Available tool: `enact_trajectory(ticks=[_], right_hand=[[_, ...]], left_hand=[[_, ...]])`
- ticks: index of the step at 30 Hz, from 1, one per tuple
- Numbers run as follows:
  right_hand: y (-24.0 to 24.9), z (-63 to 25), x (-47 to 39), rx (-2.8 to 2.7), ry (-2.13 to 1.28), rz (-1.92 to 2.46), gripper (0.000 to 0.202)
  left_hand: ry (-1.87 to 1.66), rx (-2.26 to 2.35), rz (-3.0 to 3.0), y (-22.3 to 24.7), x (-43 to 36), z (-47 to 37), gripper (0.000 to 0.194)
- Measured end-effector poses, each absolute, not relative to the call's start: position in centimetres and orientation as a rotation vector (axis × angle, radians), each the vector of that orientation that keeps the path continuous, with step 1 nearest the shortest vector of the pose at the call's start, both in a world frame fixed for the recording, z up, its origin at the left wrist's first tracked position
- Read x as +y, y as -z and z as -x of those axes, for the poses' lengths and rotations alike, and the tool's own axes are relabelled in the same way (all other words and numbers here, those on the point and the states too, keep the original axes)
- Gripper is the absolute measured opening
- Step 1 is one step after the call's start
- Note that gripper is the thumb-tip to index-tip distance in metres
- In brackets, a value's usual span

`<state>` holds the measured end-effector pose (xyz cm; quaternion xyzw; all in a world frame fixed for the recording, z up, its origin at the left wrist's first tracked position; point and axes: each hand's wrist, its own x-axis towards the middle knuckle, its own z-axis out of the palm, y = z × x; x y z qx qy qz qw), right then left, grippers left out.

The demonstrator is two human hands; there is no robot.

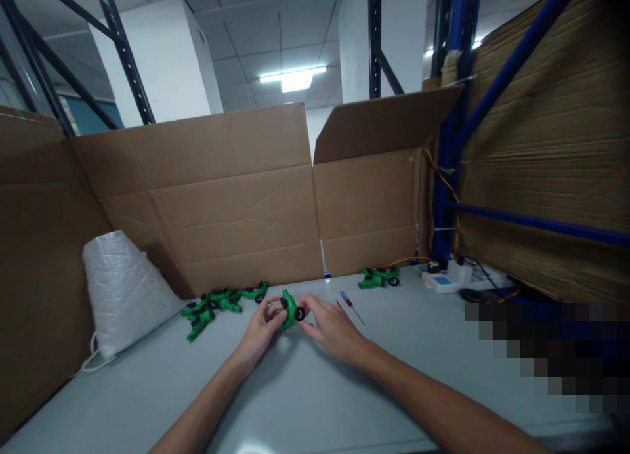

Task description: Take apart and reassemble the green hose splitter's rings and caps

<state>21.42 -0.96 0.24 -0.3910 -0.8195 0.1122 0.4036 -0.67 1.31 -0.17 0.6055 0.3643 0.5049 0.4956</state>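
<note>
A small green plastic toy (289,308) with a black wheel (299,313) is held up just above the table, in the middle of the view. My left hand (263,326) is closed around its left side, thumb in front. From the right, my right hand (332,324) has its thumb and forefinger at the wheel, closed on its edge. Left of my hands lies a cluster of similar green toys (216,301) with black parts. Another group of green toys (378,277) sits farther back on the right. A screwdriver (352,308) lies on the table beyond my right hand.
Cardboard panels (236,211) wall the table (147,401) at the back and sides. A white padded bag (125,296) stands at the left. A power strip (450,278) with cables lies at the back right, by a blue metal post (445,178).
</note>
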Motion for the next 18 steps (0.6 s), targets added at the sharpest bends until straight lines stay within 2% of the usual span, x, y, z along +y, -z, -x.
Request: enact_trajectory(ticks=[18], right_hand=[[0.2,-21.28,-0.91,-2.047,-0.341,1.041,0.024]], left_hand=[[-1.252,1.005,-1.304,0.43,1.21,0.59,0.072]])
